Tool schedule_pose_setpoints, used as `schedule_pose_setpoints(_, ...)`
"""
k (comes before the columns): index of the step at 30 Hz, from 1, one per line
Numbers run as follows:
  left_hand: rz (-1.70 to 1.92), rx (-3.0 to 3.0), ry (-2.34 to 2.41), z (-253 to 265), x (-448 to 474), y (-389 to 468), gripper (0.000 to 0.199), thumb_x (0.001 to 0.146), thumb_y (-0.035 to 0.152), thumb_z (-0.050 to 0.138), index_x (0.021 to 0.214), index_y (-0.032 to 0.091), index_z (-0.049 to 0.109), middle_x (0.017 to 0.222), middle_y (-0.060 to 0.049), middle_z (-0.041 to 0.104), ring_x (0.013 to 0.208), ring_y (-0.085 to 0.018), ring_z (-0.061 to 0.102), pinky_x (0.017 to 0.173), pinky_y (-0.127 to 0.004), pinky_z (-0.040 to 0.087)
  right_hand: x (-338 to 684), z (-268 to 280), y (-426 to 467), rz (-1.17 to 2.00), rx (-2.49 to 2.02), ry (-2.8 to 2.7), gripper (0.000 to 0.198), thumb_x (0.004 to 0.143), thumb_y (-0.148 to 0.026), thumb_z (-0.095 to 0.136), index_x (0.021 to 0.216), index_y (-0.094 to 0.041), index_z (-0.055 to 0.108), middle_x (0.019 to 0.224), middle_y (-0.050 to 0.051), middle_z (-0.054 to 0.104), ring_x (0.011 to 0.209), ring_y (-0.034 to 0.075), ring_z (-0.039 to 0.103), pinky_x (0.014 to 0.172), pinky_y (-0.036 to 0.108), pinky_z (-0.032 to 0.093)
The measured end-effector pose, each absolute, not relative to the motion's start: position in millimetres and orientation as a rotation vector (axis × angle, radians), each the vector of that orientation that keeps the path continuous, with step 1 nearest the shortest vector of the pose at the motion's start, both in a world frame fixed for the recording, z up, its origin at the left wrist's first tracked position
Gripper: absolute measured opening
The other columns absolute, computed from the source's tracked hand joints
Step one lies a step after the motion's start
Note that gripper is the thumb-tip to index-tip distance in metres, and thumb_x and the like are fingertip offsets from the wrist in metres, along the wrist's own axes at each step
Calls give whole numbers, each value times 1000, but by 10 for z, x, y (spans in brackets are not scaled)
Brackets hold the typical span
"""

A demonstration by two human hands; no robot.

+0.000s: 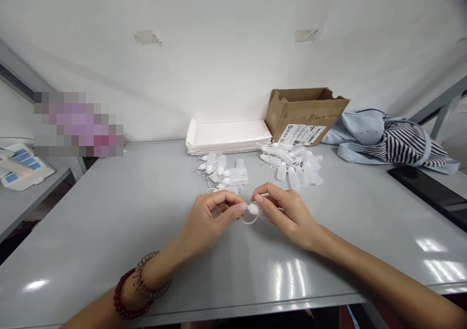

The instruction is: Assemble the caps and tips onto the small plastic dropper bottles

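Between my hands, just above the grey table, is a small translucent squeeze bottle (253,209) with a white nozzle top and a looped cap strap. My left hand (215,213) pinches the cap end of the bottle at the nozzle tip, thumb against forefinger. My right hand (286,212) grips the bottle's body, most of which its fingers hide. Beyond my left hand lies one pile of similar bottles (235,175) with straps and caps. A second pile of bottles (295,166) lies farther right, past my right hand.
White padded envelopes (229,133) are stacked against the wall. Beside them stands an open cardboard box (306,117) with labels. At the right are a blue and striped cloth bundle (404,141) and a black phone-like slab (430,192). A metal frame post (443,115) rises at the right side.
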State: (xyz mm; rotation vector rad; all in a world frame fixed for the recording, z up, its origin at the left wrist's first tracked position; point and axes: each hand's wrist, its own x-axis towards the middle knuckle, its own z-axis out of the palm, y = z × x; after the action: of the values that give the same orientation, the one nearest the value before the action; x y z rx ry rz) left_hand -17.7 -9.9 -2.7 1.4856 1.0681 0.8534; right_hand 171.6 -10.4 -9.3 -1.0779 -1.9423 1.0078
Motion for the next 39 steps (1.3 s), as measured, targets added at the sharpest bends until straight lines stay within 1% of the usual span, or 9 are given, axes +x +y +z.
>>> schedule_pose_setpoints(3, 794, 1545, 1101, -6, -201, -67, 16, 80, 30, 61, 73, 16, 66, 68, 0, 65, 63, -11, 56, 60, -21, 44, 1730, -76, -63, 936, -1125, -2025, 20, 94, -33, 39, 89, -18, 51, 48, -8, 38, 42, 9, 35, 44, 21, 27)
schedule_pose_setpoints(6, 782, 1557, 1247, 19, -264, 7, 21, 80, 35, 59, 72, 16, 64, 65, 1, 61, 60, -11, 53, 56, -21, 42, 1818, -19, 44, 686, -1247, -2137, 23, 93, -36, 39, 92, -18, 53, 52, -5, 49, 45, 11, 44, 49, 22, 32)
schedule_pose_setpoints(10, 768, 1569, 1398, 33, -355, 117, 26, 80, 39, 57, 69, 16, 64, 64, 0, 59, 57, -11, 50, 52, -22, 40, 2052, 82, 240, 143, -1636, -2091, 23, 91, -36, 43, 85, -18, 55, 58, 0, 61, 51, 15, 53, 53, 26, 33)
schedule_pose_setpoints(15, 784, 1575, 1452, 31, -385, 167, 28, 80, 39, 57, 65, 16, 64, 62, 0, 61, 55, -12, 52, 49, -21, 39, 2359, 144, 420, -132, -2176, -2043, 29, 88, -42, 43, 86, -18, 59, 65, 7, 65, 64, 25, 59, 50, 28, 28)
schedule_pose_setpoints(18, 852, 1580, 1504, 58, -407, 177, 27, 79, 38, 59, 63, 16, 64, 64, -1, 65, 56, -13, 54, 48, -21, 38, 2491, 158, 463, -174, -2372, -2014, 35, 87, -46, 42, 83, -17, 61, 68, 11, 64, 68, 28, 59, 49, 29, 28)
schedule_pose_setpoints(24, 891, 1555, 1603, 163, -487, 203, 24, 80, 38, 59, 69, 18, 66, 67, -1, 68, 51, -11, 51, 44, -20, 32, 2616, 188, 463, -110, -2516, -2001, 42, 87, -49, 40, 69, -17, 60, 72, 13, 61, 65, 26, 57, 50, 30, 30)
schedule_pose_setpoints(28, 811, 1629, 1655, 162, -518, 223, 26, 81, 37, 56, 66, 17, 65, 71, -2, 68, 62, -14, 57, 52, -21, 39, 2608, 181, 462, -47, -2558, -2016, 44, 88, -48, 36, 69, -16, 60, 74, 14, 61, 68, 27, 58, 50, 31, 32)
schedule_pose_setpoints(33, 717, 1868, 1888, 69, -524, 237, 27, 83, 39, 50, 84, 19, 68, 73, -2, 66, 56, -15, 53, 53, -27, 39, 2598, 138, 469, -19, -2548, -2066, 42, 88, -44, 36, 68, -15, 60, 71, 14, 61, 67, 27, 58, 50, 31, 32)
schedule_pose_setpoints(39, 904, 1981, 1891, 51, -479, 199, 30, 86, 37, 46, 101, 18, 63, 88, -5, 65, 69, -17, 57, 55, -26, 42, 2568, 81, 469, -12, -2515, -2123, 37, 87, -38, 37, 68, -16, 60, 73, 14, 62, 67, 26, 58, 49, 30, 32)
